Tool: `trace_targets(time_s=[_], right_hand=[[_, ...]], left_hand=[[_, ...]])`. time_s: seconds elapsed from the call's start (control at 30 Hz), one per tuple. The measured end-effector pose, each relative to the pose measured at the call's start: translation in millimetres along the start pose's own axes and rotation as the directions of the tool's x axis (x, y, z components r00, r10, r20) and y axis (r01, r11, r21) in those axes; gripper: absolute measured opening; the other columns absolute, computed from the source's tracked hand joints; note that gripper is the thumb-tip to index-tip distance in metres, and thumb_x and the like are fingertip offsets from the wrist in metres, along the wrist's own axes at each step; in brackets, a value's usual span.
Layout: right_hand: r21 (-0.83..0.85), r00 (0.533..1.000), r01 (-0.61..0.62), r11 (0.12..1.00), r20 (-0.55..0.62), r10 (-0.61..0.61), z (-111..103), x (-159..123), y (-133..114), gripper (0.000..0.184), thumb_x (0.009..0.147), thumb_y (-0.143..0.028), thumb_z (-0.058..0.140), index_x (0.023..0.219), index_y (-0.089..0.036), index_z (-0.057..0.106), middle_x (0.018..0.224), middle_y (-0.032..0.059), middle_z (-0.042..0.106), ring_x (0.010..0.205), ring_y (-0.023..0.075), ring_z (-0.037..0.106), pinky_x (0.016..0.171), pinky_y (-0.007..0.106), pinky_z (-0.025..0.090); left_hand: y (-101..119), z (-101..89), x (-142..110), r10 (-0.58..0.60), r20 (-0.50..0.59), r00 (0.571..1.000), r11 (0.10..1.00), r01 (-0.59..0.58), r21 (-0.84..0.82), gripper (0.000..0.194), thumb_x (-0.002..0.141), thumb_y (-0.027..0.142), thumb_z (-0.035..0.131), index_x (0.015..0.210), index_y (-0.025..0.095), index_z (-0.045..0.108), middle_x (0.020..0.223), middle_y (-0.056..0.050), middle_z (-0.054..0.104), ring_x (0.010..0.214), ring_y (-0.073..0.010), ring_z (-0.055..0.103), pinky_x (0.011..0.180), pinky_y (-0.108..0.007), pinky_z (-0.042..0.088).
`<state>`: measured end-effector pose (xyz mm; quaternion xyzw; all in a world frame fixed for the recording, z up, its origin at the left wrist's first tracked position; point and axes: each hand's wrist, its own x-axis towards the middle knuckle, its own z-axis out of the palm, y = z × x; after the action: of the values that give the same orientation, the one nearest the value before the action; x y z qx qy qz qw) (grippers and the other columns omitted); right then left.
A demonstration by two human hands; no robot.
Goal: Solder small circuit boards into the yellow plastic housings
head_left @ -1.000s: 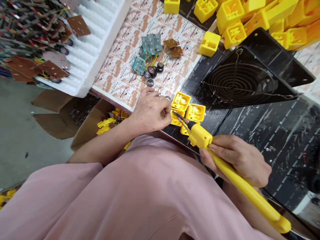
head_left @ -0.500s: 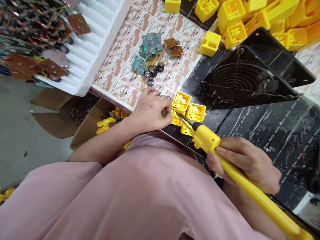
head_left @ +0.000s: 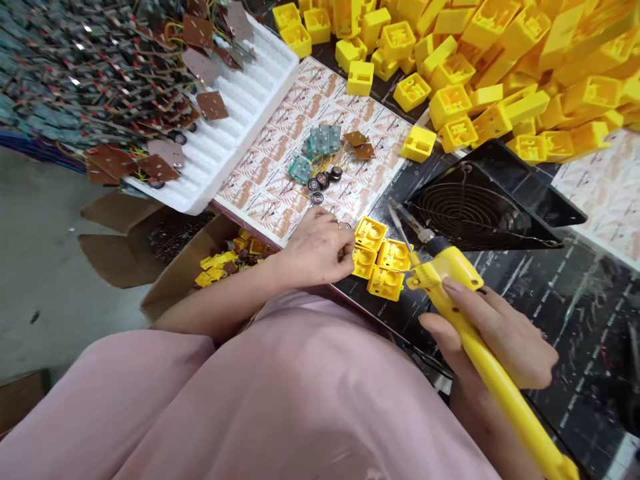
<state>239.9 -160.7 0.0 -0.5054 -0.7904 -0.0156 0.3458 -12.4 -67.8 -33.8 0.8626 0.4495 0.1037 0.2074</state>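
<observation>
My right hand (head_left: 505, 340) is wrapped round the handle of a yellow soldering gun (head_left: 445, 273). Its metal tip points up and left over the black table surface, apart from the yellow cases. My left hand (head_left: 320, 250) is closed, with curled fingers against the left edge of a small open yellow case (head_left: 365, 261); what its fingertips hold is hidden. Around that case sit other open ones: an upper case (head_left: 371, 233), a right-hand case (head_left: 395, 255) and a lower case (head_left: 385, 284). Just beyond my left hand lie small round speakers (head_left: 318, 198) wired to green circuit boards (head_left: 325, 139).
A black fan (head_left: 465, 203) stands behind the cases. Piled yellow housings (head_left: 450, 103) cover the back right. At left, a white foam tray (head_left: 200, 180) bears heaped circuit boards (head_left: 120, 73). Below it, a cardboard box (head_left: 173, 283) holds yellow parts. Brown boards (head_left: 361, 145) lie beyond the speakers.
The soldering gun's tip has lifted out of the left case and swung up and away to the right. My left hand stays beside the case. The view has tilted upward, showing more of the piles.
</observation>
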Motion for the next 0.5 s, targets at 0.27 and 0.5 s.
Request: trace_targets(time_s=[0.27, 0.5], right_hand=[[0.063, 0.997, 0.071, 0.995, 0.026, -0.073, 3, 7, 14, 0.053, 0.096, -0.029, 0.078, 0.147, -0.024, 0.063, 0.086, 0.0001, 0.074, 0.072, 0.017, 0.072, 0.07, 0.027, 0.059], [0.068, 0.992, 0.091, 0.994, 0.084, -0.096, 7, 14, 13, 0.059, 0.091, -0.02, 0.083, 0.146, -0.021, 0.063, 0.086, 0.0005, 0.075, 0.072, 0.016, 0.074, 0.073, 0.025, 0.061]], left_hand=[[-31, -35.3, 45, 0.004, -0.178, 0.984, 0.992, 0.018, 0.125, 0.031, 0.096, 0.037, 0.052, 0.096, 0.022, 0.079, 0.093, -0.009, 0.076, 0.092, -0.028, 0.068, 0.082, -0.045, 0.05], [-71, -49.2, 149, -0.055, -0.128, 0.99, 0.938, 0.096, 0.334, 0.019, 0.092, 0.026, 0.062, 0.088, 0.024, 0.08, 0.101, -0.011, 0.078, 0.124, -0.0364, 0.06, 0.108, -0.067, 0.044]])
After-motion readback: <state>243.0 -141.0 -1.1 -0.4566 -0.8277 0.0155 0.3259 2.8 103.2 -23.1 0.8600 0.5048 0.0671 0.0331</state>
